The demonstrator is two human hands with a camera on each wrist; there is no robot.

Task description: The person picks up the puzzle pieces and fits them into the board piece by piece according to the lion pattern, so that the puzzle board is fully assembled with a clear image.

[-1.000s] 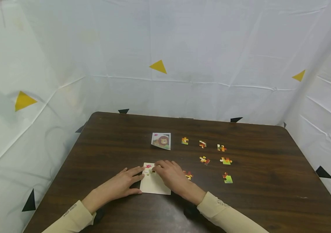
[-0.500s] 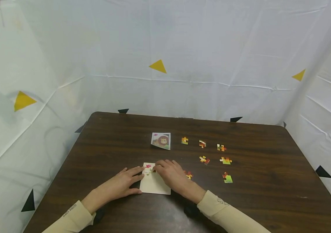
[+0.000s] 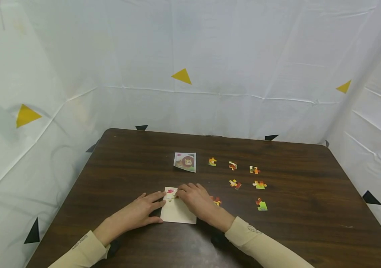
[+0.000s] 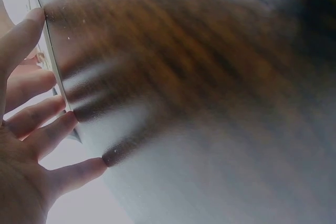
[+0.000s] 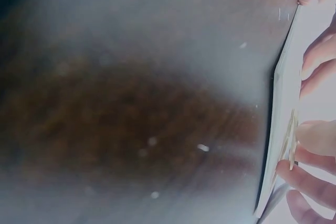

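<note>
A cream puzzle board (image 3: 177, 213) lies on the brown table in front of me. A jigsaw piece with a pink figure (image 3: 170, 193) sits in its upper left corner. My left hand (image 3: 140, 211) rests along the board's left edge, fingers spread and fairly straight, thumb at the lower corner. Over the board's upper right, my right hand (image 3: 196, 201) pinches another jigsaw piece (image 5: 292, 148), seen edge-on and tilted in the right wrist view. From the head, the fingers hide most of that piece.
Behind the board lies a lion picture card (image 3: 185, 162) with a raised corner. Several loose jigsaw pieces (image 3: 260, 185) are spread to the right; one piece (image 3: 216, 201) is partly hidden behind the right hand. White sheeting (image 3: 220, 56) encloses the table's back and sides.
The right fingers shift very slightly over the board's upper part, still with the piece. The left hand, the board and the loose pieces stay in place.
</note>
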